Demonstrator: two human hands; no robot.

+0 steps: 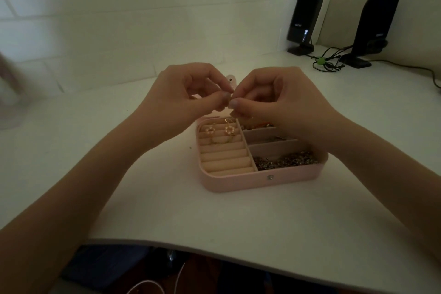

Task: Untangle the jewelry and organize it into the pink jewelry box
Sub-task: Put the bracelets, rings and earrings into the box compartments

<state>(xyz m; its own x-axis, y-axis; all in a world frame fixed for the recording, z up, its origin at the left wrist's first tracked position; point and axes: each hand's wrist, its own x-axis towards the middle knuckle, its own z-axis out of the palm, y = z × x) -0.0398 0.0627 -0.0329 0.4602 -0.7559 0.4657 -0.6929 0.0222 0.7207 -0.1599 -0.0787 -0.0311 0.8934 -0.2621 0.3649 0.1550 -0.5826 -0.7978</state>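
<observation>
The pink jewelry box (250, 180) lies open on the white table. Two pearl flower earrings (219, 130) sit on its ring rolls at the left. A dark beaded chain (285, 161) fills the near right compartment. More jewelry (260, 125) shows in the far right compartment, partly hidden by my right hand. Above the box, my left hand (188, 93) and my right hand (274, 98) meet fingertip to fingertip, both pinching a small gold piece (231, 99) that is mostly hidden by the fingers. The box lid behind my hands is largely covered.
Two black speakers (304, 19) (374, 28) stand at the back right with tangled cables (327, 62) on the table. A white wall runs behind. The table's near edge (214, 248) curves across the bottom, with cables and dark floor below it.
</observation>
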